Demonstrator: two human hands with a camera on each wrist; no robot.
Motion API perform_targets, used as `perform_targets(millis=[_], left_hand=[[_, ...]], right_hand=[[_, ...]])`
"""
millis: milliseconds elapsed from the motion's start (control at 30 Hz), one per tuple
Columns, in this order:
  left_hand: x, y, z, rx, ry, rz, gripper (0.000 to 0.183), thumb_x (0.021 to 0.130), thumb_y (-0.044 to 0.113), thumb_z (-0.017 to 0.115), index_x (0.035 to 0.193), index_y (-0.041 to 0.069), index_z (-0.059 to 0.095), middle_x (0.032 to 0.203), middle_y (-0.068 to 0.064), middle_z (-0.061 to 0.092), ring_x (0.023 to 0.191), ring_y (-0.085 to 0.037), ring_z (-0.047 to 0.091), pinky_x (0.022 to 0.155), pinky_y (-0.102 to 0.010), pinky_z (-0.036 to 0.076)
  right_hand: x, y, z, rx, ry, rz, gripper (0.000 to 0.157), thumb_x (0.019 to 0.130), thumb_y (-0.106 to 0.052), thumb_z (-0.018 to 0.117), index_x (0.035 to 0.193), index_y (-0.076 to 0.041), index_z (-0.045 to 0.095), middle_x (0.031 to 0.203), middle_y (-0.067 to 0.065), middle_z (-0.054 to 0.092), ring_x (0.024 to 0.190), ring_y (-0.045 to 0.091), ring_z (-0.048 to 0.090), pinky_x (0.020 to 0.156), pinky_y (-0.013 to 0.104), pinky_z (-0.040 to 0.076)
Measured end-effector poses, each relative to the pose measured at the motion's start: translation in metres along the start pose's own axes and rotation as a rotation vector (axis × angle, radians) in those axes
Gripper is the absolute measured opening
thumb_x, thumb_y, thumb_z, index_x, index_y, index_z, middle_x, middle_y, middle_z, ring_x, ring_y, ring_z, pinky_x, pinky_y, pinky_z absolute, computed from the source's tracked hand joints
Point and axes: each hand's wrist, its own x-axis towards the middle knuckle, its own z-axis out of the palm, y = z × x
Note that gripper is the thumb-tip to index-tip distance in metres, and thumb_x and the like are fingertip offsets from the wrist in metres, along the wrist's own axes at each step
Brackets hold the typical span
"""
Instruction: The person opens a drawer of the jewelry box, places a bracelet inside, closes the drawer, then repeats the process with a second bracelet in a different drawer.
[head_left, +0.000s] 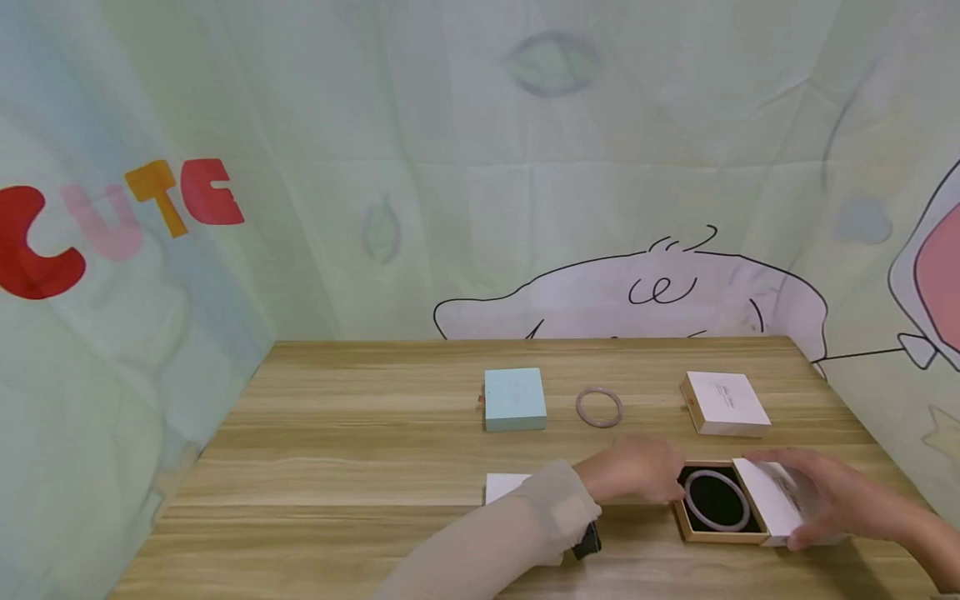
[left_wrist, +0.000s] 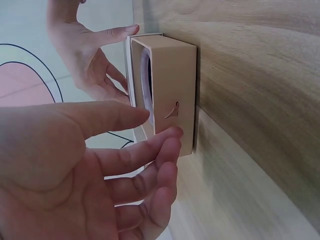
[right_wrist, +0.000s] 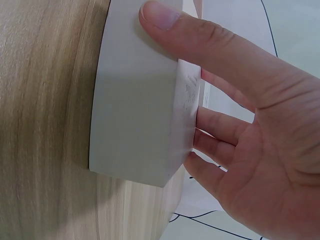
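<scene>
A white box sleeve (head_left: pixel 772 504) lies at the front right with its tan drawer (head_left: pixel 726 537) slid partway out to the left. On the drawer's black lining rests a pale mauve bangle (head_left: pixel 720 528). My right hand (head_left: pixel 855 496) grips the sleeve, thumb on the near side and fingers on the far side. At the drawer's outer end, my left hand (head_left: pixel 633 471) pinches the wall: in the left wrist view the thumb is at the rim and the curled index finger against the outer face, beside a small ribbon tab (left_wrist: pixel 172 111).
Behind the hands stand a light blue box (head_left: pixel 515 400), a second mauve bangle (head_left: pixel 579 407) and another white box (head_left: pixel 727 404). A further white box (head_left: pixel 506 485) is mostly hidden under my left forearm. Printed cloth (head_left: pixel 360 275) hangs along the table's back and sides.
</scene>
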Motion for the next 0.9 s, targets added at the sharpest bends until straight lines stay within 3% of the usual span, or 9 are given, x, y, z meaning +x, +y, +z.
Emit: perform_targets(millis=[900], left_hand=[[0.008,-0.006,0.011,-0.008,-0.005,0.02,0.033,0.092,0.03,0.066,0.067,0.018,0.049,0.066,0.007,0.043,0.056,-0.008,0.042,0.046,-0.025,0.036]], right_hand=[[0.0,0.001,0.002,-0.007,0.043,-0.033,0.097,0.049,-0.045,0.095,0.135,-0.016,0.059,0.127,-0.007,0.059,0.111,-0.004,0.048,0.084,0.013,0.039]])
